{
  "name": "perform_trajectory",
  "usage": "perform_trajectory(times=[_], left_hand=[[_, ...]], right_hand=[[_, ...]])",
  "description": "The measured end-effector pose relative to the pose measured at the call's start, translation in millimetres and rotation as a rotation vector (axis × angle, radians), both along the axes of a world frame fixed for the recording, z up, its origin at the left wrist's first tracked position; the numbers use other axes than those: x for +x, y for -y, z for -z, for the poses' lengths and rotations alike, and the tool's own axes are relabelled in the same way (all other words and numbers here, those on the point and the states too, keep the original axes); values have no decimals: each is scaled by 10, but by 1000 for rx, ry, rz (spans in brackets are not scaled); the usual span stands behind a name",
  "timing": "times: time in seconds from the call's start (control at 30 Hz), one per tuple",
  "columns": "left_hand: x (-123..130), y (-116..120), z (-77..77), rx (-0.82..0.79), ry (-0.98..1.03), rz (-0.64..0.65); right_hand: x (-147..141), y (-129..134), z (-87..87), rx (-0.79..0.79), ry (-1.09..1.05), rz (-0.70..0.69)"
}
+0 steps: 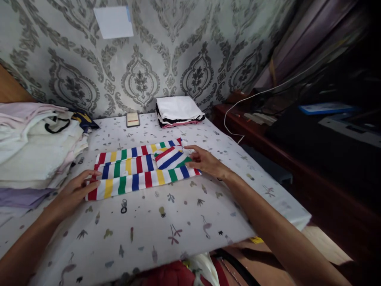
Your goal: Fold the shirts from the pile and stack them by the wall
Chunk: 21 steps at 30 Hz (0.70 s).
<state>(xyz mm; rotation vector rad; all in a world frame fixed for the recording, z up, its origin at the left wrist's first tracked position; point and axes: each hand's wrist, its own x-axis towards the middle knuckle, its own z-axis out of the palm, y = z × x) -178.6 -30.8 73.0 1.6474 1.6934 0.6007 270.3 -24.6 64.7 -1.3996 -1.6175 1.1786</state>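
Note:
A shirt (146,179) with red, yellow, green, blue and white stripes lies on the bed, its long sides folded inward into a narrow strip. Diagonal stripes show on a folded flap near its right end. My left hand (77,186) rests at the left end, thumb and forefinger apart on the cloth. At the opposite end is my right hand (206,161), its forefinger stretched out above the fabric and its thumb touching the edge. Both hands are open. The shirt's underside is hidden.
A large pile of clothes (32,147) stands on the left. Toward the wall sit a neat folded stack (178,108) and a small framed card (132,118). A white cable (228,115) runs over the dark red furniture (268,147) at right. The bed's front edge is close to me.

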Motion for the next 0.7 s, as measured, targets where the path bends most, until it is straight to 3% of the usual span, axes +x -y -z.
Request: perform_trajectory(times=[0.13,0.27,0.5,0.6,0.7], left_hand=[[21,10,-8,-53,68,-34],[42,8,3,78,-29,6],[73,102,9,223,-577,131],[248,68,-107,340,-745,219],[634,-70,-285,395,-694,364]], right_hand=[[27,25,-53,1,96,-90],[77,52,-131,-55,127,-140],[202,64,-155,-107,150,-190],[231,63,-125,-86,163,-154],[242,119,-117,-34,177,-92]])
